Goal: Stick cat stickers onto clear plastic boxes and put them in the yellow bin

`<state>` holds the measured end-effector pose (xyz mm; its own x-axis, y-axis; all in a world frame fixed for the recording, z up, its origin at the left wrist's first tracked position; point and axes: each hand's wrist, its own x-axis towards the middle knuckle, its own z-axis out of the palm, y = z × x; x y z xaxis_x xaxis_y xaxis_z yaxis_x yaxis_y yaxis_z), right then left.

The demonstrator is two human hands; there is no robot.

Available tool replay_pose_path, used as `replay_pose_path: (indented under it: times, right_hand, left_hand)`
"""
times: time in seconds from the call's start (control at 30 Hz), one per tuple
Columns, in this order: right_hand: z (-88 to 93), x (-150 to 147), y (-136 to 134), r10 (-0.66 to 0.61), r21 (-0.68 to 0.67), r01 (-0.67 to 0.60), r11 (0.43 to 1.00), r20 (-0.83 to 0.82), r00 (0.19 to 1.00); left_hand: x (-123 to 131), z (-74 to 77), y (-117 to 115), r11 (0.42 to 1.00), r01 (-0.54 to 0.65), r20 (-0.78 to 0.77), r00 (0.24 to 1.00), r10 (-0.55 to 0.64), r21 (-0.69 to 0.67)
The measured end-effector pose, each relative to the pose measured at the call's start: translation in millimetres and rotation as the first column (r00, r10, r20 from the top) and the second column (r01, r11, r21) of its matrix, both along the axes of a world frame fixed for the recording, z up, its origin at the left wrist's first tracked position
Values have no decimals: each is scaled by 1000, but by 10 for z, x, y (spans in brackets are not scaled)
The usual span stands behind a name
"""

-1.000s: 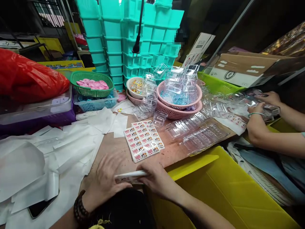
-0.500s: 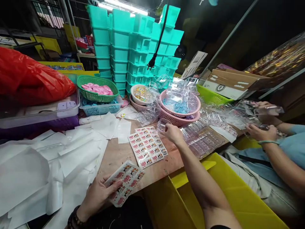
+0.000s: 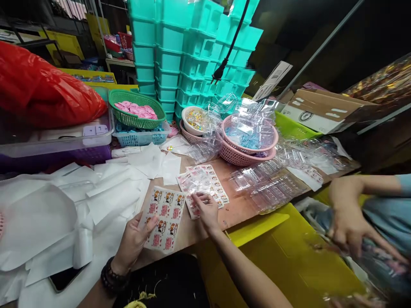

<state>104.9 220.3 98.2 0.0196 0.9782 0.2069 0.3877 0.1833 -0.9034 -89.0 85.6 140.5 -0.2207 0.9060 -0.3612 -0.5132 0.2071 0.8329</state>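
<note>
My left hand grips a sheet of stickers, thumb on its front; the sheet is printed with cartoon figures and pink lettering. Just to its right, my right hand is closed at the fingertips on a clear plastic box. The box is see-through and hard to outline against more sticker sheets, which lie below it on the table.
White backing paper covers the left of the table, with a phone partly under it. Pink baskets hold clear boxes and blue pieces. More clear boxes lie at right. A co-worker's hand moves nearby.
My right hand has come left and nearer with the clear plastic box, over the sticker sheets. My left hand has raised its sheet and turned it more upright. The co-worker's hands have moved nearer the camera.
</note>
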Motion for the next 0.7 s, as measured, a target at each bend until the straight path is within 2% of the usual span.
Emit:
replay_pose_path:
  times: [0.1, 0.2, 0.33, 0.4, 0.43, 0.5, 0.57, 0.6, 0.63, 0.7]
  right_hand:
    - [-90, -380, -304, 102, -58, -107, 993, -80, 992]
    - [-93, -586, -530, 163, -88, -173, 981, -115, 980]
    - [-7, -577, -758, 341, -169, -343, 924, -40, 939]
    - [66, -467, -829, 435, -183, -420, 889, 50, 899]
    - [106, -397, -838, 444, -171, -424, 890, 105, 890]
    - [182, -251, -778, 336, -84, -326, 942, 261, 905]
    - [227, -141, -620, 116, 97, -175, 980, 438, 891]
    - [231, -109, -519, 20, 201, -138, 970, 500, 866]
    - [222, -95, -417, -26, 285, -153, 946, 539, 842]
    - [175, -112, -245, 19, 362, -274, 891, 574, 819]
  left_hand:
    - [-88, 16, -70, 997, -83, -23, 996, 83, 5]
    - [-230, 10, -195, 995, -97, -62, 993, 96, -22]
    - [-416, 41, -334, 986, -162, -42, 986, 161, -29]
    - [-476, 53, -359, 976, -218, 29, 976, 218, -5]
    - [-495, 52, -361, 970, -244, 75, 967, 243, 3]
    - [-505, 36, -350, 961, -277, 166, 948, 272, 5]
    - [-481, 11, -326, 962, -273, 226, 938, 264, 7]
    - [-459, 1, -313, 965, -262, 242, 937, 252, 11]
    - [-433, -7, -301, 968, -251, 253, 938, 239, 15]
    - [-382, -14, -281, 972, -236, 269, 937, 224, 14]
